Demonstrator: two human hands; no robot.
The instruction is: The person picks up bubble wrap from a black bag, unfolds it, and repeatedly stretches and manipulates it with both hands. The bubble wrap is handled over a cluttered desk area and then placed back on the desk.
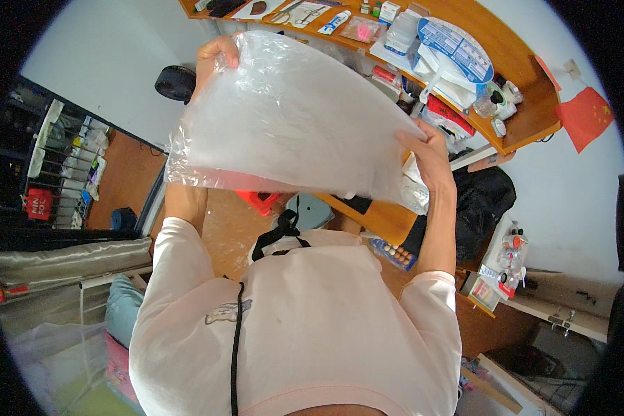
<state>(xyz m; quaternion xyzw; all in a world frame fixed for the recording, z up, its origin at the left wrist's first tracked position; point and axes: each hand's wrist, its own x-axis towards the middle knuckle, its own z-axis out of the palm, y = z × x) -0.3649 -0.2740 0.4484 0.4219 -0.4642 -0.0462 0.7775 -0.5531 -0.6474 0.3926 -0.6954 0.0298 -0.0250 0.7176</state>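
A translucent plastic bag or sheet (296,114) is stretched out in front of me at chest height. My left hand (216,54) pinches its upper left corner, thumb over the film. At the right end, my right hand (430,148) grips the edge between thumb and fingers. The film is crinkled and shiny along its left side and hangs lower at the bottom left. Part of my left forearm is covered by it. Through its lower edge, something red shows faintly.
Beyond the plastic, a wooden shelf (525,112) holds scissors (286,13), a tube (335,23), a blue-and-white fan-shaped card (455,49) and jars. Below are a red plastic item (259,202), a pale blue stool (309,209) and a tray of eggs (395,254). A black bag (481,208) stands at right.
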